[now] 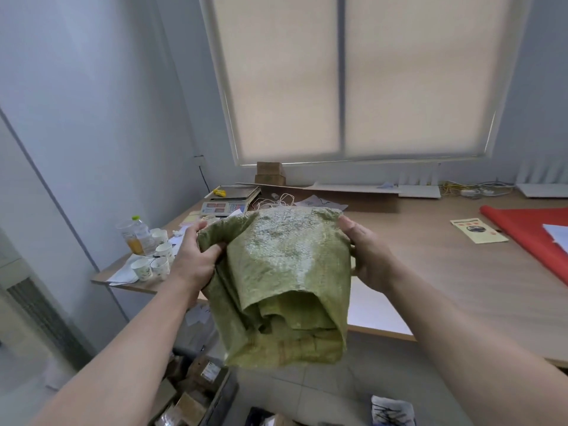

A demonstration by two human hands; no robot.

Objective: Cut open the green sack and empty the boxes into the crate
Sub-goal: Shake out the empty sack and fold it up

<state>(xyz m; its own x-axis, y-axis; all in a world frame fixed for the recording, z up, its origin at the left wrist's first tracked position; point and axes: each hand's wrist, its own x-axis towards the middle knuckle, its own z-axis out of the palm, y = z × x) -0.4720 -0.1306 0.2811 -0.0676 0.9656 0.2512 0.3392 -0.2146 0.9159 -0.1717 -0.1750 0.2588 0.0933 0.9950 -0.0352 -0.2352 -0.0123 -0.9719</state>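
Note:
The green woven sack [285,272] hangs upside down in front of me, its open mouth facing down and toward me, with folds of sack showing inside. My left hand [196,256] grips its upper left corner. My right hand [365,250] holds its upper right edge. Below the sack, at the bottom left, a dark crate [224,395] holds several brown cardboard boxes [199,376].
A wooden table [445,272] stretches ahead with a scale [227,201], white string, paper cups [150,265], a bottle [135,235], a leaflet [478,230] and red sheet [528,232]. Stacked boxes [270,173] sit by the window. A bundle [390,410] lies on the tiled floor.

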